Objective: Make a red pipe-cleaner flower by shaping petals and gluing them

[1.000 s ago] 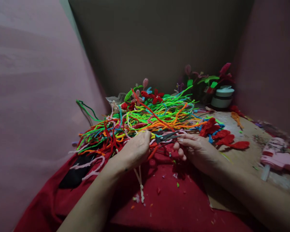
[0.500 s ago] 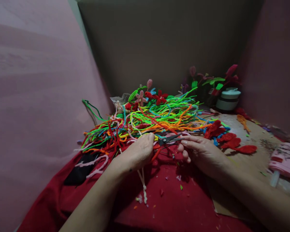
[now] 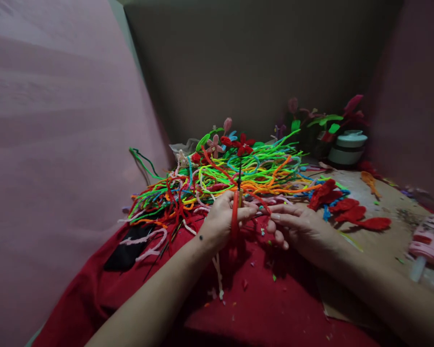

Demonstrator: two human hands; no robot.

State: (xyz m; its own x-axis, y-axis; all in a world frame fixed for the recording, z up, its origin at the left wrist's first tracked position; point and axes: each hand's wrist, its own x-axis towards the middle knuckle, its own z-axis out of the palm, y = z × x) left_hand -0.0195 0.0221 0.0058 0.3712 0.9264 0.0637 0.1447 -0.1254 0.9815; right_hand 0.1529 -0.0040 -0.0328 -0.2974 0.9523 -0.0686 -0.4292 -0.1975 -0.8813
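Scissors with red handles (image 3: 235, 212) rest in my left hand (image 3: 224, 219), their dark blades pointing up and away. The fingers of that hand are closed round the handle side, with thumb and fingertips reaching right. My right hand (image 3: 300, 226) is closed in a pinch on a red fuzzy stem (image 3: 257, 198), which runs up and left over the pile. Both hands' fingertips nearly meet above the red cloth (image 3: 256, 299). A large tangle of coloured fuzzy stems (image 3: 220, 178) lies just behind them.
Red petal shapes (image 3: 350, 212) lie on a brown board (image 3: 379, 250) at the right, near a pink glue gun (image 3: 432, 241). Behind stand a lidded jar (image 3: 349, 147) and fuzzy flowers (image 3: 244, 144). A black phone (image 3: 125, 253) lies at the left.
The scissors have swung from pointing right to pointing up and away, and their red handles now show. My left hand has turned, its fingertips now near my right hand. The view has shifted slightly.
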